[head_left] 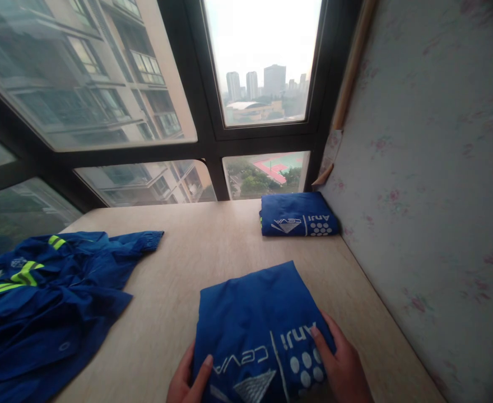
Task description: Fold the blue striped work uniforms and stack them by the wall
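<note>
A folded blue jacket (246, 308) with white "Anji CEVA" lettering, upside down to me, is held between my two hands at the bottom middle. My left hand (190, 375) grips its left edge, thumb on top and the other fingers mostly hidden beside and under the cloth. On the right edge my right hand (341, 358) has its thumb pressed on the lettering, with fingers around the side. Farther back, by the wall, lies a second folded blue jacket (291, 210) with the same print. An unfolded blue jacket (74, 285) with yellow-green stripes spreads out at the left.
A pale wood-look surface (179, 252) runs up to dark-framed windows (207, 148). On the right, a flowered wallpapered wall (418, 196) borders it. Some wallpaper (330, 159) peels at the corner near the window.
</note>
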`<state>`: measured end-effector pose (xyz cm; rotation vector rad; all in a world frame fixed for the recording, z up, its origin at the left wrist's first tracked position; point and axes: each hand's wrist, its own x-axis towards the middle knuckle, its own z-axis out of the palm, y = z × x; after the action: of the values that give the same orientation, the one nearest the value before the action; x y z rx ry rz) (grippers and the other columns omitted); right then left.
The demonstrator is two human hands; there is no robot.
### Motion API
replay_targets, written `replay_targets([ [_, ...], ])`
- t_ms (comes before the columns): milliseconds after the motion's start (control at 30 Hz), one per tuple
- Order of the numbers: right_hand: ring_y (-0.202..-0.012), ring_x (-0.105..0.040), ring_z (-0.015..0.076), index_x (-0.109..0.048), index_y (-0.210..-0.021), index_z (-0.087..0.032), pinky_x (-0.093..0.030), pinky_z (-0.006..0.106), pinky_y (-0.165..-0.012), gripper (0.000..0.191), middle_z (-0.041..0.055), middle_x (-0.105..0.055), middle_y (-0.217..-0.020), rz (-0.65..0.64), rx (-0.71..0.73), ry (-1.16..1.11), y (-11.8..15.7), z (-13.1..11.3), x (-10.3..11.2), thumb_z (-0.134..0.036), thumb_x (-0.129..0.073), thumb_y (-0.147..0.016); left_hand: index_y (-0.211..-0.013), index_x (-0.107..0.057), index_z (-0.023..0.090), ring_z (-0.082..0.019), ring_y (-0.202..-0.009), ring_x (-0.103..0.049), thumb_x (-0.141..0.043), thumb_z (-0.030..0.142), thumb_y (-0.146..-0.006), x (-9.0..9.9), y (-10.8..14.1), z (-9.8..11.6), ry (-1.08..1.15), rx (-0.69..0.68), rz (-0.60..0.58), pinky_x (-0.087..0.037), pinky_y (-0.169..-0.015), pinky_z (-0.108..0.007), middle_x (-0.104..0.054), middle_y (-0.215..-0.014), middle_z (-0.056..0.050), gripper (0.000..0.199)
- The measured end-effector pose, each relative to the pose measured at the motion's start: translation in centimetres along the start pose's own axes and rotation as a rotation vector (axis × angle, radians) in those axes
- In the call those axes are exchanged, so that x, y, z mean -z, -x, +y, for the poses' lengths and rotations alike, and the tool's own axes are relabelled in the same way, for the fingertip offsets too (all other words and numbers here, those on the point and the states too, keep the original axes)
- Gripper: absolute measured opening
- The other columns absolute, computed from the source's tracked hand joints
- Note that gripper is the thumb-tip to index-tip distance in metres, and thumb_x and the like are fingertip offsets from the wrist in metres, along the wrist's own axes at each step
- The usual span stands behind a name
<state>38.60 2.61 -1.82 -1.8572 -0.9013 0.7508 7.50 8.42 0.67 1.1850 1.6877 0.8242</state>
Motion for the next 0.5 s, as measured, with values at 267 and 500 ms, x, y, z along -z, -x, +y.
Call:
replay_targets([
  [267,-0.113,-0.063,0.0307,-0.062,-0.128,-0.016,-0.05,0.042,-0.096,0.06,0.0146,-0.068,-0.123,0.275,0.248,0.065,-12.2,-8.1,4.9,-0.058,-0.05,-0.086,-0.125,-0.061,0.011,-0.03,-0.107,-0.066,-0.069,0.049,-0.075,-8.1,-10.2,14.2,0.275,-0.342,-0.199,-0.055,-0.088,-0.039,-0.072,-0.117,-0.012,0.063],
  [500,-0.112,-0.061,0.0276,-0.059,-0.131,-0.013,-0.047,0.039,-0.095,0.053,0.0154,-0.067,-0.123,0.479,0.291,0.221,-29.5,-11.1,6.7,-0.042,-0.047,-0.088,-0.108,-0.068,0.01,-0.023,-0.09,-0.066,-0.06,0.034,-0.077,-18.8,-24.3,23.9,0.257,-0.481,-0.264,-0.052,-0.084,-0.036,-0.074,-0.1,-0.01,0.04],
])
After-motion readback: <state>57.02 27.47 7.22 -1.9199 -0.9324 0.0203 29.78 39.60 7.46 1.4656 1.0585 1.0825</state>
